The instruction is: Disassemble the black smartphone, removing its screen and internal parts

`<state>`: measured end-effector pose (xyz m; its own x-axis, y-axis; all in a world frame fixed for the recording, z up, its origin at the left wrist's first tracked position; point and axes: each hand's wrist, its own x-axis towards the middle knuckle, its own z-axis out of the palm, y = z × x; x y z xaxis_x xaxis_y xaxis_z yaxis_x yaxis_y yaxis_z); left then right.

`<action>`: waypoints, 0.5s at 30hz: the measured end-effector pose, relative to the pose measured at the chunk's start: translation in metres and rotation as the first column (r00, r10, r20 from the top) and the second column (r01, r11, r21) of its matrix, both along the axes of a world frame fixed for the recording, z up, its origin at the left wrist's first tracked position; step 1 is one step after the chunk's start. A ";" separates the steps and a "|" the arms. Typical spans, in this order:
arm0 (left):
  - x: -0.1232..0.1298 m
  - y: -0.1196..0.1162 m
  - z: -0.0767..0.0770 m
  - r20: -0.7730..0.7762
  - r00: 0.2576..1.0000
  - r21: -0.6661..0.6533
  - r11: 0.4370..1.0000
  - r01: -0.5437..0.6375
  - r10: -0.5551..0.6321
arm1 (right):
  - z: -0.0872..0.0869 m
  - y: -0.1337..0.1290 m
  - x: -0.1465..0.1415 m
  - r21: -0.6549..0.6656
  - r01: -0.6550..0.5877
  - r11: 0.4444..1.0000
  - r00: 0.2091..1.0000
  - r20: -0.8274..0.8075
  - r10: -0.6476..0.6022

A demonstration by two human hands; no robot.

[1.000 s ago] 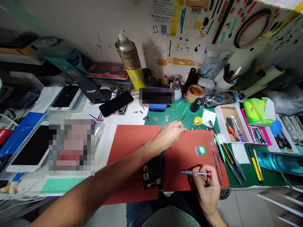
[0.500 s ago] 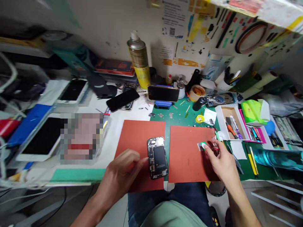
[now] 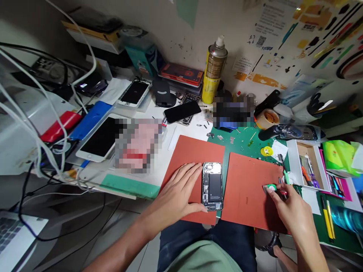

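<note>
An opened phone (image 3: 215,187) lies on the left red-brown mat (image 3: 181,151), its black battery and inner parts exposed. My left hand (image 3: 181,190) rests flat at the phone's left side, fingers stretched out and the thumb at its lower left edge. On the right red-brown mat (image 3: 244,189), my right hand (image 3: 293,206) is closed, with thumb and forefinger at a small green-and-white piece (image 3: 271,187). A small red item (image 3: 283,192) shows among its fingers, partly hidden.
A spray can (image 3: 213,71) stands by the wall. Left of the mats lie a white tablet (image 3: 99,139) and a black phone (image 3: 181,112). A white tool box (image 3: 289,151), a yellow cap (image 3: 266,151) and a blue bottle (image 3: 347,219) are on the right. Cables (image 3: 36,139) hang at far left.
The view has swung left. My left hand has uncurled and now lies flat beside the phone, which sits straighter. My right hand still grips the small piece on the right mat.
</note>
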<state>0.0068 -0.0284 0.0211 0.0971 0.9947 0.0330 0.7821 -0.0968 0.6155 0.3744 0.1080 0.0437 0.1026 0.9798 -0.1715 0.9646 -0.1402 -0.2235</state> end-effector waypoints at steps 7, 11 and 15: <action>0.004 -0.005 -0.014 -0.047 0.999 0.001 1.000 0.019 -0.019 | 0.024 -0.040 -0.039 -0.190 -0.005 0.982 0.928 -0.366 -0.066; 0.008 -0.011 -0.022 -0.112 0.993 0.076 0.997 0.032 -0.023 | 0.016 -0.053 -0.084 -0.287 -0.207 0.935 0.785 -0.619 -0.016; 0.010 -0.015 -0.024 -0.203 0.979 0.185 0.980 0.077 -0.039 | 0.012 -0.053 -0.115 -0.343 -0.297 0.891 0.803 -0.595 0.039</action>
<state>0.0168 -0.0433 -0.0028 0.1778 0.9644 0.1957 0.8757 -0.2457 0.4156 0.2596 0.0546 0.0556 -0.2974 0.7995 -0.5219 0.7005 -0.1887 -0.6883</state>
